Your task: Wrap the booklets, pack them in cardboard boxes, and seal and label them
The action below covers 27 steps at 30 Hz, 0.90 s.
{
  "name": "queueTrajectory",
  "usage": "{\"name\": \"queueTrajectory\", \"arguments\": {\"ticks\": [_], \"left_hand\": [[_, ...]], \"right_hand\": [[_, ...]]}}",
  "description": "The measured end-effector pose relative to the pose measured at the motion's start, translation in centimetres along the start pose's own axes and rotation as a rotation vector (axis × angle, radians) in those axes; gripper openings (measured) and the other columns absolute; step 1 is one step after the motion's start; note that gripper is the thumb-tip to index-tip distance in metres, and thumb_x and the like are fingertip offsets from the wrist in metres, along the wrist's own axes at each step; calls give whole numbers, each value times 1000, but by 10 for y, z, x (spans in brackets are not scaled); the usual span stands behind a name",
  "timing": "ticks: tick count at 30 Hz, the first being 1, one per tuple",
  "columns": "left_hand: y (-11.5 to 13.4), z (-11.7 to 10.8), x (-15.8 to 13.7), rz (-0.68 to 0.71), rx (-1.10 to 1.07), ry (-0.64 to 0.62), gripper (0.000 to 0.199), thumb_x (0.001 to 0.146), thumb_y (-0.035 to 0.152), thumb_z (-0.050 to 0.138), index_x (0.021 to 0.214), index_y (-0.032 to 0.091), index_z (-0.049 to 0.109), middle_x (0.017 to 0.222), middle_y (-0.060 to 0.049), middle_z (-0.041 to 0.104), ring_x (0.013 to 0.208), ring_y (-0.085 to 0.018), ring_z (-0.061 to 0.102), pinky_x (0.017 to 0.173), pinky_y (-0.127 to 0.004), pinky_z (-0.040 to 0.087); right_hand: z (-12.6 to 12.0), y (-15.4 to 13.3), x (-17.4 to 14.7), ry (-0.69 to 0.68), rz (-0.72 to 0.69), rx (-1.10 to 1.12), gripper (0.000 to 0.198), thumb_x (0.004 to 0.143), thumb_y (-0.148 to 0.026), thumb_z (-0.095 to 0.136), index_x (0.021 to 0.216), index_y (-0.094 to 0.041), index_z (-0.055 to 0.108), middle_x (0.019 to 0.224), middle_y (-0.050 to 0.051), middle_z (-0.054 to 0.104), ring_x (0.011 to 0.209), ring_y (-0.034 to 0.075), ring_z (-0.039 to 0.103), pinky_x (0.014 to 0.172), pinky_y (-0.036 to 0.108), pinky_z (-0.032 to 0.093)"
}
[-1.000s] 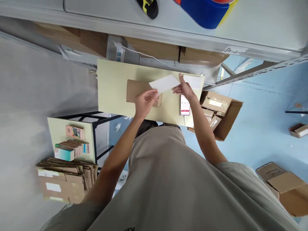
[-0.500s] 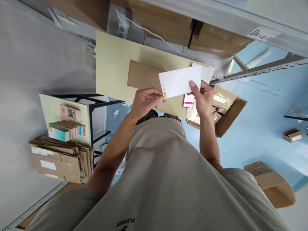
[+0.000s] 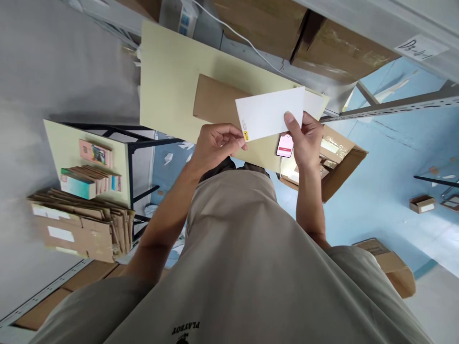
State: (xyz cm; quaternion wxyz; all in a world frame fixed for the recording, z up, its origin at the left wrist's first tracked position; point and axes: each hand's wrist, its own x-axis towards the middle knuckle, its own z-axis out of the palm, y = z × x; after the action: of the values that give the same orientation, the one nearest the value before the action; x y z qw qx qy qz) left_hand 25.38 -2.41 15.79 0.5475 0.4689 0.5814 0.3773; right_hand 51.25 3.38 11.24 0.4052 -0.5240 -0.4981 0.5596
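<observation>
While my right fingers [image 3: 292,123] pinch the sheet [image 3: 267,114] over the surface [image 3: 168,71], my left fingers [image 3: 226,128] grasp its marked corner; tugged unevenly, it could, I think, crease or slip onto the box [image 3: 217,99].

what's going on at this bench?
A person holds a white sheet above a pale yellow table. The right hand grips one end, thumb on top; the left hand is at the corner with a small yellow mark, though whether it pinches is hard to tell. A brown cardboard box lies on the table, partly hidden by the sheet; a lit phone lies near the right hand.
</observation>
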Motion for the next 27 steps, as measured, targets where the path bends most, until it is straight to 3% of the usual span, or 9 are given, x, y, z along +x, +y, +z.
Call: {"name": "queueTrajectory", "arguments": {"ticks": [11,14,18,22,27], "left_hand": [[-4,-16,-7,-18,-3,51,30,95,47,92,86,21,78,81,-6,81,73,-20,80,58,-29,62],[-6,-20,-9,-28,21,73,25,95,43,90,87,22,78,83,-5,81,78,-21,82,61,-30,64],[-7,-29,-10,-4,65,97,21,94,40,89,88,23,78,83,-3,81,76,-19,77,62,-30,61],[-7,-42,-11,55,141,79,17,92,38,88,88,23,80,80,-2,80,72,-17,73,61,-28,56],[-12,-69,-9,88,210,25,11,88,34,84,86,24,79,77,0,77,66,-15,66,61,-29,50]], "right_hand": [[20,1,8,-38,58,-78,60,101,-88,76,103,-27,81,86,0,70,85,19,74,78,36,71],[31,2,8,-35,71,-163,60,99,-87,80,109,-28,81,95,3,72,91,20,75,77,34,69],[52,-18,-6,-85,-16,-271,55,98,-82,85,113,-30,82,113,6,75,96,21,73,76,36,67],[81,-49,-26,-241,-75,-298,44,102,-74,85,106,-30,84,108,5,75,90,21,70,74,37,65],[119,-57,-29,-263,-77,-375,26,109,-53,81,100,-29,80,103,4,74,86,20,67,74,37,61]]}}
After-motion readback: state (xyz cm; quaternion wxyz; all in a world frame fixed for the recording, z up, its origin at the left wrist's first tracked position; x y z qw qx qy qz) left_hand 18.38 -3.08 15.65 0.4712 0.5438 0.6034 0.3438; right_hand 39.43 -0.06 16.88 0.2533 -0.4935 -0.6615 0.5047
